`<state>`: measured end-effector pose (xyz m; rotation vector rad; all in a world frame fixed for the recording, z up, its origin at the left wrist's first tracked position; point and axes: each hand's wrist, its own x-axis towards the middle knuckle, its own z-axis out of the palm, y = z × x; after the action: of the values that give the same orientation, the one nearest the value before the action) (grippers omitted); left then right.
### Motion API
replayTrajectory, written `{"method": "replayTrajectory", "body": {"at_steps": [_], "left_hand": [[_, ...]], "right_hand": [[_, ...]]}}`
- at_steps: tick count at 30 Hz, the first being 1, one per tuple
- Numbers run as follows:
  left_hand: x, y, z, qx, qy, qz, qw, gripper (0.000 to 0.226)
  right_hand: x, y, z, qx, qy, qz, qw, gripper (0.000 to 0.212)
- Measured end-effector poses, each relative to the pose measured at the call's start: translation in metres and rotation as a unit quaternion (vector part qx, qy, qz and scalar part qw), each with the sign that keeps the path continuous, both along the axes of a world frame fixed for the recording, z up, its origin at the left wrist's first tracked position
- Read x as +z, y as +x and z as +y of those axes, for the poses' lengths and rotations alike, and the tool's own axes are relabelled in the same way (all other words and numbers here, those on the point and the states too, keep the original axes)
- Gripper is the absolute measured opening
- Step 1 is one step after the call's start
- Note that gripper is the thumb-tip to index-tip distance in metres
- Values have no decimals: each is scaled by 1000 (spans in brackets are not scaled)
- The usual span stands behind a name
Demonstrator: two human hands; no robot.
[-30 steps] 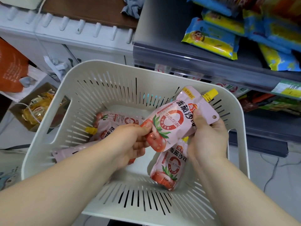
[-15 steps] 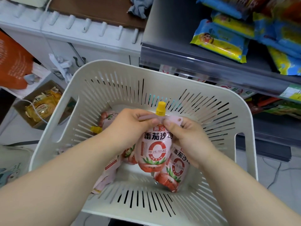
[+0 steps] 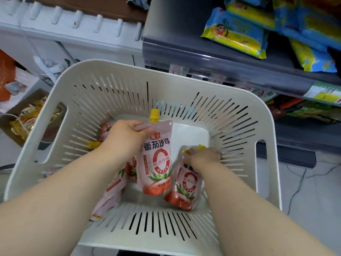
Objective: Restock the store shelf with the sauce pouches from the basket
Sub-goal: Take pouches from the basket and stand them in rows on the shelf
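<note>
A cream slotted basket (image 3: 103,74) fills the middle of the view. My left hand (image 3: 125,139) holds a pink tomato sauce pouch (image 3: 156,163) upright by its top edge, its yellow cap pointing up. My right hand (image 3: 206,157) is closed on the top of a second pouch (image 3: 186,185) that stands low in the basket's right side. More pink pouches (image 3: 108,193) lie in the basket under my left forearm, partly hidden.
A grey store shelf (image 3: 184,52) stands behind the basket at upper right, holding blue-and-yellow snack packs (image 3: 236,32). A lower shelf with more goods (image 3: 304,109) sits at right. A cardboard box of yellow packets (image 3: 27,119) is on the floor at left.
My right hand let go of the first pouch and dropped to grip a second pouch in the basket. My left hand keeps the first pouch upright.
</note>
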<state>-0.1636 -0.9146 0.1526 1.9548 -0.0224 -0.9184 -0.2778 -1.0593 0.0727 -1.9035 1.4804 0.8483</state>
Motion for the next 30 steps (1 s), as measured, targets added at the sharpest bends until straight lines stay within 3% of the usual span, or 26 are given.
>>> {"method": "replayTrajectory", "body": {"at_steps": [5,7,9,12,14,16,18,19,25,30], "left_hand": [[-4,-3,-1,3,-9,5,1000,13],[-6,-4,0,4,-13,9,1000,11],[-6,-2,1,15,-15,4,1000,9],[-2,3,0,37,-30,0,999,9],[1,6,0,53,-40,-3,998,10],[4,9,0,72,-41,-10,996,10],[4,10,0,95,-41,-7,995,11],[4,11,0,105,-40,-6,994,11],[3,8,-1,123,-52,-31,991,12],[15,9,-2,137,-84,-112,981,19]], "right_hand": [[11,-3,5,91,-12,15,996,82],[7,0,2,107,13,-23,994,64],[6,7,-1,48,63,-108,991,31],[11,13,-5,-36,66,-237,969,26],[13,13,-6,-139,57,-324,934,31],[13,11,-4,-277,117,-391,870,29],[11,8,-1,-365,217,-390,817,27],[10,7,0,-374,252,-373,811,34],[1,7,13,-326,274,-281,860,39],[10,8,1,-365,188,-385,826,23]]}}
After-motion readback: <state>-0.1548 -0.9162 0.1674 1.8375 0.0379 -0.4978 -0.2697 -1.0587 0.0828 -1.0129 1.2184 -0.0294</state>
